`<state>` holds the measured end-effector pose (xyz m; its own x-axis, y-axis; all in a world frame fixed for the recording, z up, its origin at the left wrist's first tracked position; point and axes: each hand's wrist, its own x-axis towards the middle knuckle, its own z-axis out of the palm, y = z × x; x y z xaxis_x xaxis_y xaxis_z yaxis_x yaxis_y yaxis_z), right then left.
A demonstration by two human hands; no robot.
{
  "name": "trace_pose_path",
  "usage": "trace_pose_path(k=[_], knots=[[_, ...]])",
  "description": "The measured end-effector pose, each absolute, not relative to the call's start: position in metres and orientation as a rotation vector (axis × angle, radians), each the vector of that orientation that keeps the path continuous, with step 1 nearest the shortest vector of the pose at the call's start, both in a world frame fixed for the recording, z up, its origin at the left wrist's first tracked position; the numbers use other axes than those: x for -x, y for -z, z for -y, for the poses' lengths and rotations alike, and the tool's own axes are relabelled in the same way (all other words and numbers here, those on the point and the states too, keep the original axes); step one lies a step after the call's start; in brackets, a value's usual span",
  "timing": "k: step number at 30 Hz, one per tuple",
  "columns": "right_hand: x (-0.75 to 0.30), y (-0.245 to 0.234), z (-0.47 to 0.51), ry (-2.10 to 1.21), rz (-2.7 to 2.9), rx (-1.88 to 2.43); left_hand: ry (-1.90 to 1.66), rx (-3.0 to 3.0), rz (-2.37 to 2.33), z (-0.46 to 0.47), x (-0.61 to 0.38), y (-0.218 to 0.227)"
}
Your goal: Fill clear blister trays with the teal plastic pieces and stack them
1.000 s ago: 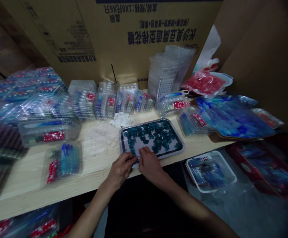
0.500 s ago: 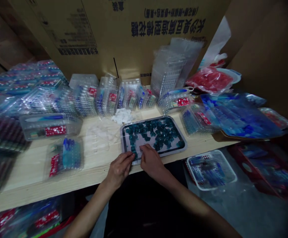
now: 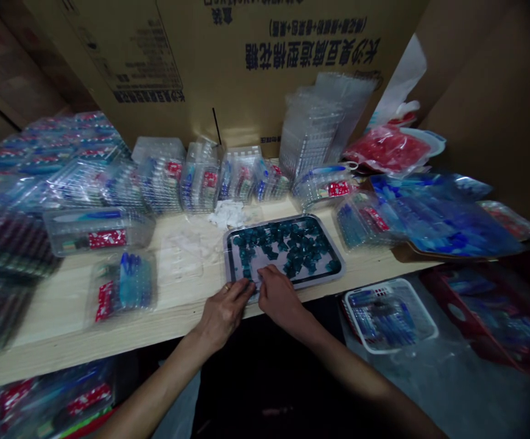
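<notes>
A shallow tray with a dark border (image 3: pixel 338 244) lies on the wooden table, scattered with dark teal translucent pieces (image 3: pixel 299 250). My left hand (image 3: pixel 223 311) is at the tray's front left corner. Its fingertips are pressed together over the rim, and whatever is in them is hidden. My right hand (image 3: pixel 279 296) rests over the tray's front edge, thumb and forefinger pinched close to the left fingertips. Something too small to name may be between them. Left of the tray is a clear plastic insert (image 3: pixel 180 256), with crumpled white material (image 3: pixel 227 214) behind it.
Packed clear plastic boxes (image 3: pixel 98 231) line the table's left and back. Stacked empty clear trays (image 3: pixel 313 131) stand before a large cardboard box (image 3: pixel 219 73). A pile of blue packets (image 3: pixel 448 213) and a red bag (image 3: pixel 388 149) lie right. Below sits a white basket (image 3: pixel 424 317).
My left hand has moved slightly right and turned flatter, its fingertips now closer to the right hand. My right hand has barely moved. The whole view has shifted a little.
</notes>
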<state>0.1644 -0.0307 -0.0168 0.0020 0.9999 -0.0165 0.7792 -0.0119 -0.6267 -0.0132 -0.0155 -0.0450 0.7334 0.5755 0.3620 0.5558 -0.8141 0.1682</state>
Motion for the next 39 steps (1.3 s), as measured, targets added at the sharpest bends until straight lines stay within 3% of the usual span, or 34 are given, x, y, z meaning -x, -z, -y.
trace_pose_path(k=[4, 8, 15, 19, 23, 29, 34, 39], knots=[[-0.166, 0.023, 0.031, -0.606, 1.815, 1.778, -0.632, -2.786, -0.984, 0.018, 0.010, 0.038], [-0.171, 0.035, 0.028, -0.631, 1.743, 1.669, -0.956, -2.436, -0.998, 0.025, 0.022, 0.033], [-0.171, 0.031, 0.025, -0.699, 1.626, 1.537, -1.159, -2.038, -1.437, 0.055, 0.037, 0.018], [-0.157, 0.015, 0.045, -0.729, 1.643, 1.419, -1.126, -2.392, -1.408, 0.092, 0.044, 0.002], [-0.119, 0.009, 0.064, -0.822, 1.725, 1.395, -0.857, -2.795, -1.254, 0.110, 0.061, 0.011], [-0.115, -0.007, 0.046, -0.653, 2.126, 1.558, -0.725, -2.779, -1.322, 0.085, 0.089, 0.051], [-0.185, -0.018, 0.019, -0.280, 2.220, 2.116, -0.653, -2.535, -1.278, 0.069, 0.099, 0.040], [-0.218, -0.003, 0.009, -0.154, 2.398, 2.269, -0.952, -2.234, -1.281, 0.043, 0.103, 0.034]])
